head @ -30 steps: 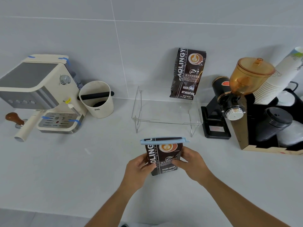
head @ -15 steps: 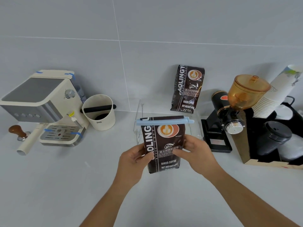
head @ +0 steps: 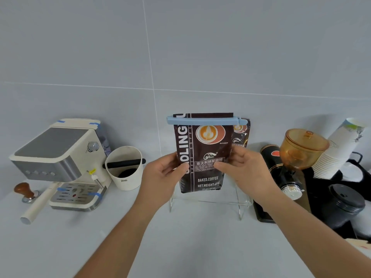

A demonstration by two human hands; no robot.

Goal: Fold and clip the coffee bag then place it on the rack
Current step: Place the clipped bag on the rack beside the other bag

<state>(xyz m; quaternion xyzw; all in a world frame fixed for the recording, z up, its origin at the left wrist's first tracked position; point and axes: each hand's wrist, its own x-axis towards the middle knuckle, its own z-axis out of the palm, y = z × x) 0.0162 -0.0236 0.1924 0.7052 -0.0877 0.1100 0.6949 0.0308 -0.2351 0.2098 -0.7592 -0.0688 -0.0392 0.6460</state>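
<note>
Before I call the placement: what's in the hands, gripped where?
The clipped coffee bag, pinched at its side edges at mid-height by left hand and right hand.

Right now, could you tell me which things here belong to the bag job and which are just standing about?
In the job:
coffee bag, held by left hand and right hand
blue clip across its folded top
clear rack

Standing about:
second coffee bag
espresso machine
knock box
tamper
grinder
paper cups

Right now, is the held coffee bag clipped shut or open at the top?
Clipped shut. A blue clip runs across the whole top of the coffee bag, which both hands hold upright over the rack.
</note>
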